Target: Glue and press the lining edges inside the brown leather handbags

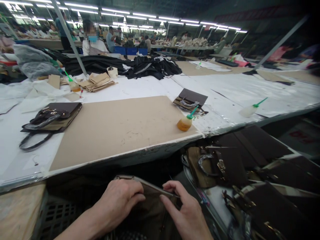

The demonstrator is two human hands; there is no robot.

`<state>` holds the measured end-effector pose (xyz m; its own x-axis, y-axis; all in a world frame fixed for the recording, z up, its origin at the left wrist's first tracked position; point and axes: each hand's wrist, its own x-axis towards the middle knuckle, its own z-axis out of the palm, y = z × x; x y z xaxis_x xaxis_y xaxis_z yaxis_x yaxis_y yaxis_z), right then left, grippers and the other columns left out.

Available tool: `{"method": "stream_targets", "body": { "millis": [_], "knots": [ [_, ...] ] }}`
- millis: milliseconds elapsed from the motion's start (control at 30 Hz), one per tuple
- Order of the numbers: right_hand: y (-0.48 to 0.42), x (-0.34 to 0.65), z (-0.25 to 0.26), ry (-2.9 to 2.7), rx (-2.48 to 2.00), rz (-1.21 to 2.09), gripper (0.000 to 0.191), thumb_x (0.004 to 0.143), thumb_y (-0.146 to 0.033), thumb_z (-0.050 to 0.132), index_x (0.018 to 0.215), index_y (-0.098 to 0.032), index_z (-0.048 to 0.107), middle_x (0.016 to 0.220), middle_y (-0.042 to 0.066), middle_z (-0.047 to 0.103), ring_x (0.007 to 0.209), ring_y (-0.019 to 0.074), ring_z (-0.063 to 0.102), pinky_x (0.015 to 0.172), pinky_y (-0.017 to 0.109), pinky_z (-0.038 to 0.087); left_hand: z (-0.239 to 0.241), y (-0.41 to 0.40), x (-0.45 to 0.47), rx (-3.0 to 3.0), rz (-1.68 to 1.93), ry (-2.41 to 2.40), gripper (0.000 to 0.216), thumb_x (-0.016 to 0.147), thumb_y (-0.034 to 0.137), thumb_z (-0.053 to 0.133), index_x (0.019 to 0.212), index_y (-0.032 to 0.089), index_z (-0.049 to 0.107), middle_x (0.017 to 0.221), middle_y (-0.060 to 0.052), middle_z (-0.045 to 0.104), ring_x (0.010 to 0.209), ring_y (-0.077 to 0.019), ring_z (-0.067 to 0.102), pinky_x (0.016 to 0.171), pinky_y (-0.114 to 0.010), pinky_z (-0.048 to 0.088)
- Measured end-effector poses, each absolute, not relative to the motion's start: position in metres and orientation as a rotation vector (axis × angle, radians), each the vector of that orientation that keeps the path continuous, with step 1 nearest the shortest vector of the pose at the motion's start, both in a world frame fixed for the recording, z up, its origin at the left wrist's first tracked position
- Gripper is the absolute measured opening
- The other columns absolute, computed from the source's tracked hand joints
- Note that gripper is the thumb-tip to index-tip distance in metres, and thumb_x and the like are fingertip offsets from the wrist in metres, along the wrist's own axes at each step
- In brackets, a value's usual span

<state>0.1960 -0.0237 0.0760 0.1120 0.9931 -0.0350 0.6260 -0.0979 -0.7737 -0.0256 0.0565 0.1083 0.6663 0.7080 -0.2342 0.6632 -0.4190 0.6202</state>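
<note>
I see both hands at the bottom edge of the view, below the front edge of the surface (125, 156), working on one brown bag (150, 203). The left hand (120, 200) lies knuckles-up on the bag's upper left, its fingers curled over the top rim; its grip is narrow and closed on that rim. The right hand (185, 213) sits at the bag's right side, thumb and forefinger pinched together on the rim's right end, the grip nearly shut on the edge. The two hands are near each other, not touching.

The bag is dark brown with a paler, thin rim that runs in a shallow arc from one hand to the other. Its lower body is hidden by the hands and the frame edge, so I cannot tell its full shape. It rests low, over a dark crate (57, 216) with a gridded wall.

On the surface above lies a tan board (120, 126). A glue bottle (186, 121) with a green nozzle stands at the board's right end. A finished handbag (50, 120) lies flat at the board's left, straps trailing. To the right, lower down, more brown bag pieces (225, 163) are stacked. Other people work at far tables.
</note>
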Motion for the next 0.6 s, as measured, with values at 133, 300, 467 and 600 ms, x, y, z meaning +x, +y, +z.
{"method": "stream_targets", "body": {
  "millis": [133,300,467,600],
  "knots": [
    [-0.024,0.201,0.078,-1.512,-1.789,0.952,0.013,0.087,-0.030,0.062,0.098,-0.025,0.067,0.087,-0.001,0.074,0.079,0.0188,0.070,0.069,0.025,0.055,0.105,0.064,-0.024,2.180,0.205,1.125,0.018,0.093,0.031,0.062,0.078,0.022,0.066,0.085,0.001,0.064,0.086,-0.0174,0.057,0.075,-0.027,0.040],
    [-0.019,0.203,0.077,-1.450,-1.768,1.010,0.020,0.085,-0.030,0.065,0.103,-0.027,0.072,0.096,0.000,0.075,0.089,0.0207,0.071,0.077,0.027,0.055,0.100,0.076,-0.022,2.050,0.352,1.158,0.015,0.078,0.023,0.077,0.068,0.021,0.067,0.117,0.001,0.064,0.111,-0.0218,0.054,0.095,-0.033,0.038],
    [-0.014,0.208,0.075,-1.504,-1.753,1.000,0.018,0.085,-0.031,0.064,0.099,-0.028,0.076,0.091,-0.001,0.074,0.087,0.0198,0.070,0.076,0.026,0.054,0.091,0.087,-0.019,1.911,0.225,1.130,0.013,0.078,0.026,0.074,0.070,0.021,0.065,0.087,0.005,0.071,0.082,-0.0154,0.062,0.079,-0.026,0.042],
    [-0.011,0.212,0.075,-1.519,-1.760,1.047,0.017,0.084,-0.032,0.064,0.093,-0.027,0.077,0.083,-0.001,0.072,0.079,0.0189,0.069,0.069,0.025,0.052,0.091,0.090,-0.014,1.944,0.186,1.166,0.013,0.079,0.030,0.070,0.071,0.021,0.065,0.081,0.004,0.070,0.077,-0.0158,0.061,0.070,-0.025,0.041]
  ]
}}
